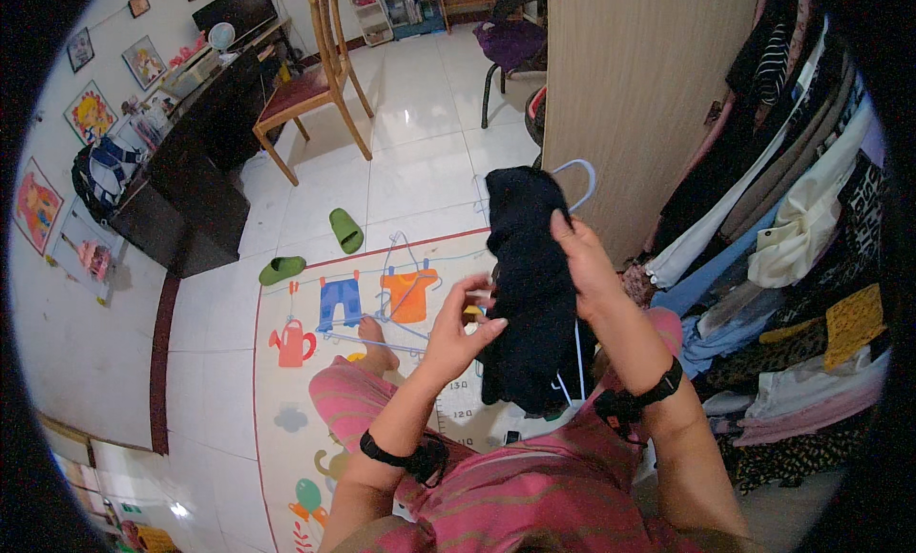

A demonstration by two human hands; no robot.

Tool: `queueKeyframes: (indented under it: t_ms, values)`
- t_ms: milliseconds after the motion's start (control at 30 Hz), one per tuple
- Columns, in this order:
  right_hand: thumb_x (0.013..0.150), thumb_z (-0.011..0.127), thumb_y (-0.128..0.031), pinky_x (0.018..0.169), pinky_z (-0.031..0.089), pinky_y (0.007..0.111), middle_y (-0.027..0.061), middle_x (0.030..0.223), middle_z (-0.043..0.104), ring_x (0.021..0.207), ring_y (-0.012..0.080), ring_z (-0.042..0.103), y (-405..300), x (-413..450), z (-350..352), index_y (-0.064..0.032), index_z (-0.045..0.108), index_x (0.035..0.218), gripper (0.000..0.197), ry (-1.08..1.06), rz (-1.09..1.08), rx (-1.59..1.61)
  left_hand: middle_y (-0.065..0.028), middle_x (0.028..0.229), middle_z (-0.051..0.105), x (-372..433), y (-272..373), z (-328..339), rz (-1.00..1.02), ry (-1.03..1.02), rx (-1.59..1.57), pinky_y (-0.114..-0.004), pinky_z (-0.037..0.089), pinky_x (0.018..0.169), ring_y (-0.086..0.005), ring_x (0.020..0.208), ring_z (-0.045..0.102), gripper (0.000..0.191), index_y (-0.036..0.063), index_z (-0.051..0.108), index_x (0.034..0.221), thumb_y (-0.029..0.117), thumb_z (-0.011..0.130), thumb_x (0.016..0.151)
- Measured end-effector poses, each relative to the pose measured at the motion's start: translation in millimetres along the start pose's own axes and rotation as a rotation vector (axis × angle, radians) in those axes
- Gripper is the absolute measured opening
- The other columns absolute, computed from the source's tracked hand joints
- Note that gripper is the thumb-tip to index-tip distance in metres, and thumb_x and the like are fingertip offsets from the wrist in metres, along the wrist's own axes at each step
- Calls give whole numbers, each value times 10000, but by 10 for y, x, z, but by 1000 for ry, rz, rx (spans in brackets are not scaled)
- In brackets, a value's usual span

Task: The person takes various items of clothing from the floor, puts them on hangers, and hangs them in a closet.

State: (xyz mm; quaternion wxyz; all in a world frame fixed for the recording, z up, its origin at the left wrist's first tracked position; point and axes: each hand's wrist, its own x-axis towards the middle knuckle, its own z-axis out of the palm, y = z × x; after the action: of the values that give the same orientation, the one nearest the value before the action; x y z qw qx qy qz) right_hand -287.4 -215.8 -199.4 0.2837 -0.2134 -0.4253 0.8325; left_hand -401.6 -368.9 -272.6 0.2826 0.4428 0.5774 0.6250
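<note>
A black garment [529,288] hangs in folds in front of me, with a light-blue hanger [588,181] whose hook sticks out at its upper right and whose lower bars show below. My right hand [590,267] grips the garment's right edge, thumb on top. At its left edge is my left hand [465,327], fingers spread and curled; whether the fingertips touch the cloth cannot be told. More light-blue hangers [372,338] lie on the printed mat [286,381] near my bare foot.
Clothes [758,216] hang tightly in a wardrobe at the right, beside its wooden door [644,73]. Green slippers [346,231] lie at the mat's upper edge. A wooden chair [304,95] stands near a dark desk [193,138] with a backpack [104,170] at its near end.
</note>
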Motion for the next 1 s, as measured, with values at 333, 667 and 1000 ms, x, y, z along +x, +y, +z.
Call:
queueKeyframes:
  t_ms: [333, 667, 1000]
  values:
    - [849, 585, -295, 682, 451, 265, 91, 860, 613, 742, 133, 560, 354, 193, -172, 16, 554, 1033, 363, -86, -318, -761, -66, 917, 585, 189, 200, 74, -100, 49, 98, -261, 447, 747, -130, 854, 539, 540, 19, 454, 1159, -8, 685, 671]
    - [664, 746, -306, 716, 469, 364, 121, 843, 612, 797, 274, 607, 663, -413, -13, -36, 489, 1086, 563, 258, -436, -1102, -9, 568, 470, 308, 224, -70, -313, 399, -273, -202, 377, 364, -82, 401, 478, 264, 50, 495, 886, 313, 481, 907]
    - [643, 753, -327, 781, 458, 375, 154, 976, 610, 898, 320, 590, 1207, -151, -209, -55, 525, 1099, 578, 128, -286, -1194, -39, 689, 557, 167, 794, -254, 36, 181, -266, -203, 429, 458, -100, 541, 552, 258, 0, 525, 955, 250, 475, 918]
